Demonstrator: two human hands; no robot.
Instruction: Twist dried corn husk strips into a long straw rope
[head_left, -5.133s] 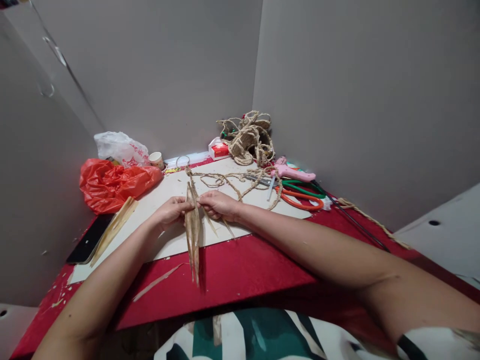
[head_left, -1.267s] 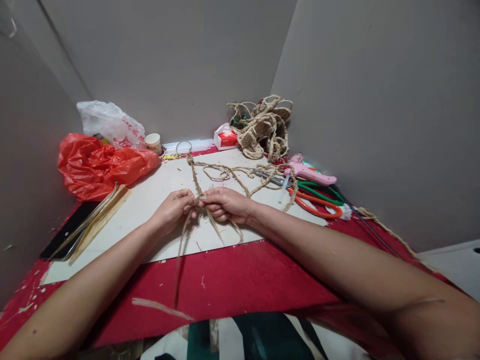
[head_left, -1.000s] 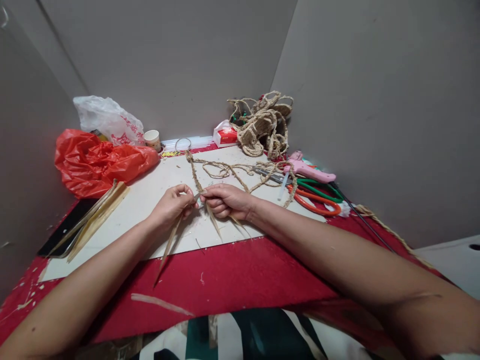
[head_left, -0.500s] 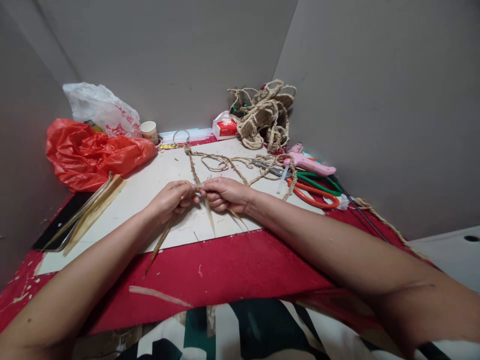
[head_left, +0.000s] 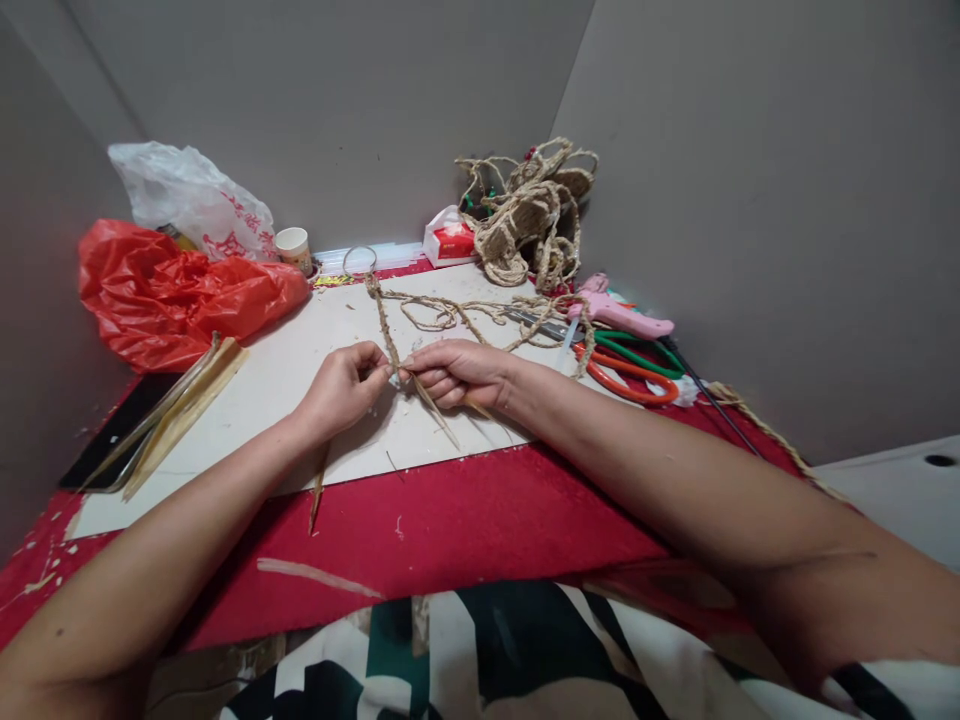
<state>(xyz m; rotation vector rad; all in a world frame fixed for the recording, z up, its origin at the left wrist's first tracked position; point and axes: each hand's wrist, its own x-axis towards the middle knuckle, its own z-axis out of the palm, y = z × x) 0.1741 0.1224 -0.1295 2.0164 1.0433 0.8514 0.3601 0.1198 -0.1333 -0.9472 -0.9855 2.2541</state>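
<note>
My left hand (head_left: 346, 388) and my right hand (head_left: 459, 372) meet at the near end of a braided straw cord (head_left: 385, 328), each with thumb and finger pinched. The cord runs away from me to a thin metal ring (head_left: 360, 261) at the far edge of the white board (head_left: 259, 430). A loose straw strand (head_left: 441, 414) sticks out below my right hand, which is closed on the strands. Another strand (head_left: 318, 497) hangs beneath my left hand, its upper part hidden. The exact grip of the left fingertips is small, but they touch the braid.
Left are a red plastic bag (head_left: 172, 300), a paper cup (head_left: 292, 248) and flat dry husks (head_left: 184, 415) over a dark tablet-like device (head_left: 112, 440). Right are coiled straw ropes (head_left: 525, 225), a tissue pack (head_left: 450, 240), orange-handled scissors (head_left: 630, 383) and a pink glue gun (head_left: 619, 318).
My left hand has shifted slightly and its fingers have opened up around the pinch. The strand below my right hand has swung right. The whole view has tilted a little.
</note>
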